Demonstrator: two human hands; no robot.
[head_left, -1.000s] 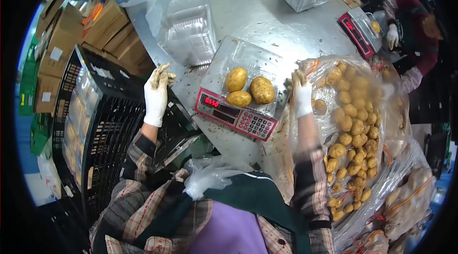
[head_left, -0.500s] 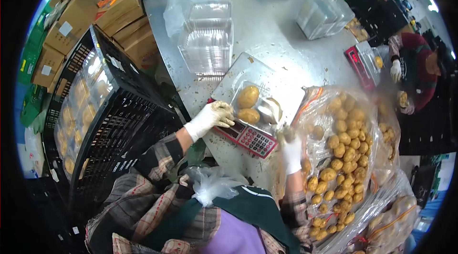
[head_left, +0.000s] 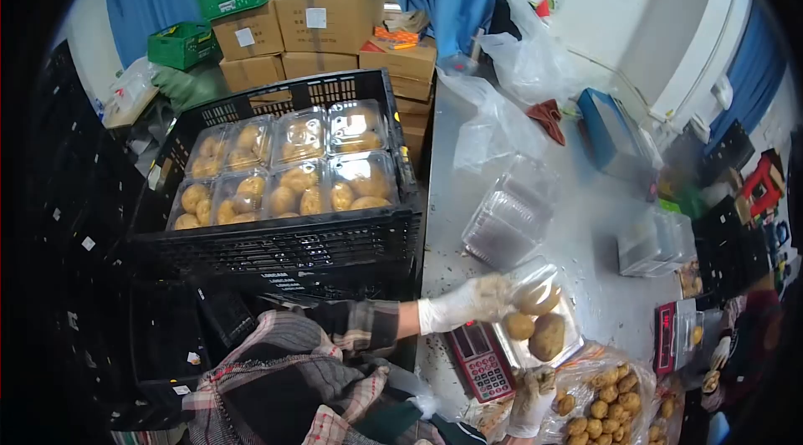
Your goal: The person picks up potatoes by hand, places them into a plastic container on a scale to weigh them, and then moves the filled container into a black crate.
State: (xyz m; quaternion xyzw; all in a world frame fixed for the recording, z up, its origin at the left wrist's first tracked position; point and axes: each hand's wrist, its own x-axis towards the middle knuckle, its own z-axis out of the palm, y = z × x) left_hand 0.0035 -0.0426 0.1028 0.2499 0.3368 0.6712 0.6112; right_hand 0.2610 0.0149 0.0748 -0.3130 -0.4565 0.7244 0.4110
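While no writing reads, left hand fingers clamp the potato tray.

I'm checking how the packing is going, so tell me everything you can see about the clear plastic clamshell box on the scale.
The clear plastic clamshell box sits on the platform of the red-faced digital scale, at the near edge of the grey table. It looks thin and glossy, with its hinged lid raised and tilted. About three yellow-brown potatoes lie inside. The white-gloved left hand grips its lid edge; the gloved right hand is below, beside the bag of potatoes, not touching the box.
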